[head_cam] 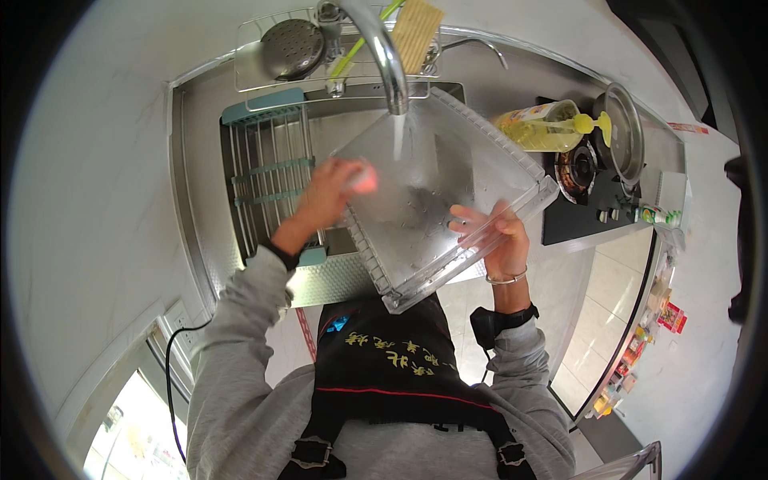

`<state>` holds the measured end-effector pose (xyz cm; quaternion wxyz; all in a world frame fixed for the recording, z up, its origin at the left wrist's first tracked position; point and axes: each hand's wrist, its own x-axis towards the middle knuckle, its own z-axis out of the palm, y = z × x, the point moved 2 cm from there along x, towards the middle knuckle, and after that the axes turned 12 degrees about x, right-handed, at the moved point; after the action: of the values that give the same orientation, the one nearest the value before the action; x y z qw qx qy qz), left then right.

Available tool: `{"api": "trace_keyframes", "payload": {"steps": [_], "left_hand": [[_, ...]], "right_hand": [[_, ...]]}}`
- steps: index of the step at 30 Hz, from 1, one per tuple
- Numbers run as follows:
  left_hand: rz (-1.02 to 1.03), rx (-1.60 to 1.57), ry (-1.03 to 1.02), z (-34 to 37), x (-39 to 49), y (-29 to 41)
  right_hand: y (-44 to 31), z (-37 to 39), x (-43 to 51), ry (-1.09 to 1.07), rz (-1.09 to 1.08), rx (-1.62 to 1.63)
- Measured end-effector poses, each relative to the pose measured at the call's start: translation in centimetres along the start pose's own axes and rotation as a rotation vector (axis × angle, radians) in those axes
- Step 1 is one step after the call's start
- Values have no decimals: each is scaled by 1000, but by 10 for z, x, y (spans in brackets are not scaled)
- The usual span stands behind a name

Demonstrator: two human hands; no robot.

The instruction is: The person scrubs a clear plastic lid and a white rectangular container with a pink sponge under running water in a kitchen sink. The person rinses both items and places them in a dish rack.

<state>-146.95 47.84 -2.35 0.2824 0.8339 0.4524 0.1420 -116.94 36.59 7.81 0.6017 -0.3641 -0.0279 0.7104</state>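
Observation:
A clear plastic drawer or tray point(414, 180) with ribbed side edges is held tilted over the sink, with drops of water on its surface. At its near right edge my right hand point(507, 240) grips the thick rim, the fingers showing through the plastic. My left hand point(324, 195) is over the tray's left side, closed on a small red-and-white item point(363, 178) that is too blurred to name surely. Water point(398, 135) runs from the chrome faucet point(384, 54) onto the tray, which hides much of the steel sink point(342, 241).
A metal drying rack point(270, 174) with blue-green ends spans the sink's left. Behind, a wire shelf point(246, 78) holds a perforated ladle point(294, 49). On the right are a yellow pump bottle point(540, 127), a gas burner point(577, 171) and a steel pan point(627, 135).

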Motion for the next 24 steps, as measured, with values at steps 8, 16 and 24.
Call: {"api": "trace_keyframes", "payload": {"steps": [8, 16, 24], "left_hand": [[223, -271, -115, 31, 61, 91], [112, -29, -10, 39, 117, 34], [229, -206, 0, 42, 71, 122]], "right_hand": [[-7, 7, 7, 37, 18, -160], [-1, 20, -2, 8, 63, -152], [-1, 15, 12, 71, 41, -204]]}}
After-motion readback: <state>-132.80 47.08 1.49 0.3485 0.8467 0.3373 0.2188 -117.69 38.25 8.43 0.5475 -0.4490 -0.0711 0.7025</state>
